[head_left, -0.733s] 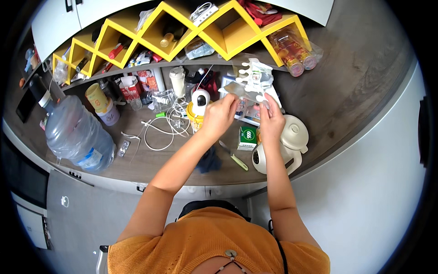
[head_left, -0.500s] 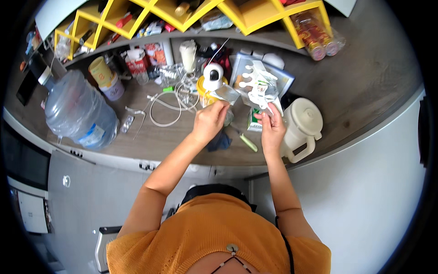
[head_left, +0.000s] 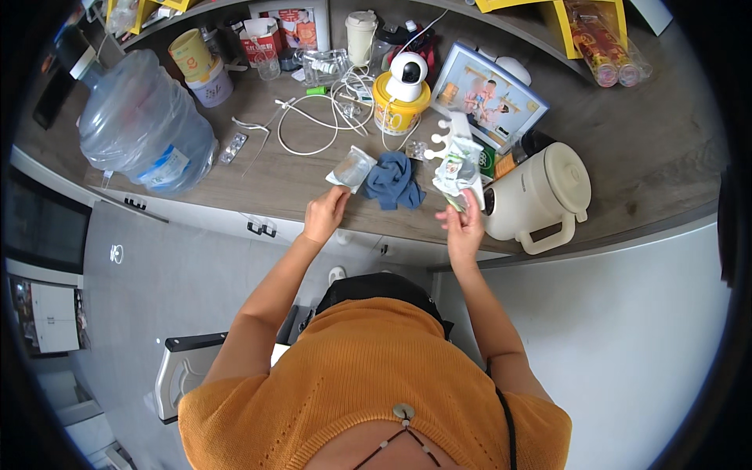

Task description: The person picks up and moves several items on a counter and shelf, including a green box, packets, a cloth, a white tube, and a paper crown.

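Observation:
My left hand, at the desk's front edge, pinches the corner of a small clear-and-white packet. The packet is just left of a crumpled blue cloth. My right hand grips a white plastic piece with rounded knobs. Crumpled printed plastic wrapping lies against that piece in the same grip. A bit of light green shows by the right fingers; whether it is held or lies behind them I cannot tell. A cream electric kettle stands to the right.
A large clear water bottle stands at the left. Behind are white cables, a white camera on a yellow tub, and a framed picture. A pill blister lies near the bottle. Yellow shelving overhangs the back.
My left hand has moved left and away from the right hand, taking the packet to beside the blue cloth. My right hand keeps its hold. The view has shifted, showing less shelving.

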A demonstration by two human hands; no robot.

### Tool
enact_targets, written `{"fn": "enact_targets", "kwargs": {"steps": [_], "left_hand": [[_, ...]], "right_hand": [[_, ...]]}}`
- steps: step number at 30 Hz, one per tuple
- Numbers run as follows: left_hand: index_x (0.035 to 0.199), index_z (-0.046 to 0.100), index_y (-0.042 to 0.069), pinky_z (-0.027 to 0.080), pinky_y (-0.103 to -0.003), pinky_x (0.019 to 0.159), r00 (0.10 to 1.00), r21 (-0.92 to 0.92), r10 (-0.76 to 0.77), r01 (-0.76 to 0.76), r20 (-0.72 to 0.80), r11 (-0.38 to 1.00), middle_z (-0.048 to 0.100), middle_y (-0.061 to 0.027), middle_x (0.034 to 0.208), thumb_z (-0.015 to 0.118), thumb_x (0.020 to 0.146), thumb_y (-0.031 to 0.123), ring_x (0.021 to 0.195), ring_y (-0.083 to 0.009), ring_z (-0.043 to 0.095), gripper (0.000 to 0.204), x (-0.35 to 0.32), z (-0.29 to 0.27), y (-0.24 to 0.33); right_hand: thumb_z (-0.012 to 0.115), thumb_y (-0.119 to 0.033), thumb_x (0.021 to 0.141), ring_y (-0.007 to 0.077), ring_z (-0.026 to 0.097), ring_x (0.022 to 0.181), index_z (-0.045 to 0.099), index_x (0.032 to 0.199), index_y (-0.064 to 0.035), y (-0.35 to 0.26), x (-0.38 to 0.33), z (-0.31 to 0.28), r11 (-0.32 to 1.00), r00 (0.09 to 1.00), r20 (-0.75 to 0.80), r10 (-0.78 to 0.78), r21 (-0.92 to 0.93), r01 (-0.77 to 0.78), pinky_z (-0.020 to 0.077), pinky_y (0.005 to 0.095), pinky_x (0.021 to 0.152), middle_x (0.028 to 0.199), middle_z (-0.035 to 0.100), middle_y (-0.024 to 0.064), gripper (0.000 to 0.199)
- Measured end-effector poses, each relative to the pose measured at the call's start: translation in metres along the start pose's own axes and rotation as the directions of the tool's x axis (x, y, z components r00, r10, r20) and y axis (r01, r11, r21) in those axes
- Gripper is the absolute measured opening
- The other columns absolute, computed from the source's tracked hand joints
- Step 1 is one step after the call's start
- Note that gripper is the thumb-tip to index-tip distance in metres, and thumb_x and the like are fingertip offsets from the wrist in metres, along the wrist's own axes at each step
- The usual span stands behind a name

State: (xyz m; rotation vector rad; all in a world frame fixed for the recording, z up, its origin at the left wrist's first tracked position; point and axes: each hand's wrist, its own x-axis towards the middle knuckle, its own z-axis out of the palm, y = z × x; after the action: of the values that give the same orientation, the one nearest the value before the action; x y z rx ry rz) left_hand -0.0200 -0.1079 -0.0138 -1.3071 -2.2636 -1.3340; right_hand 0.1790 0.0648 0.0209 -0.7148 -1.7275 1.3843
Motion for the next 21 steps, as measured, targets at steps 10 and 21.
{"fn": "enact_targets", "kwargs": {"steps": [10, 21], "left_hand": [[0.08, 0.055, 0.007, 0.045, -0.039, 0.062, 0.997, 0.126, -0.027, 0.018, 0.067, 0.992, 0.059, -0.0084, 0.074, 0.06, 0.074, 0.008, 0.073, -0.0293, 0.056, 0.008, -0.011, 0.008, -0.008], [0.077, 0.058, 0.006, 0.045, -0.038, 0.06, 0.996, 0.115, -0.073, 0.067, 0.054, 0.991, 0.058, -0.0111, 0.075, 0.062, 0.072, 0.006, 0.072, -0.0303, 0.056, 0.006, -0.011, 0.014, 0.0]], "right_hand": [[0.054, -0.007, 0.083, 0.0089, 0.056, 0.051, 0.051, 0.115, -0.007, 0.032, 0.004, -0.011, 0.923, 0.898, 0.282, 0.338, -0.283, -0.259, 0.0436, 0.022, 0.044, 0.084, 0.064, 0.0086, 0.032], [0.059, -0.013, 0.077, 0.0284, 0.06, 0.073, 0.059, 0.093, -0.0097, 0.026, 0.048, -0.011, 0.697, 0.952, 0.265, -0.151, -0.654, 0.293, 0.0469, 0.0381, 0.062, 0.091, 0.058, 0.0086, 0.016]]}}
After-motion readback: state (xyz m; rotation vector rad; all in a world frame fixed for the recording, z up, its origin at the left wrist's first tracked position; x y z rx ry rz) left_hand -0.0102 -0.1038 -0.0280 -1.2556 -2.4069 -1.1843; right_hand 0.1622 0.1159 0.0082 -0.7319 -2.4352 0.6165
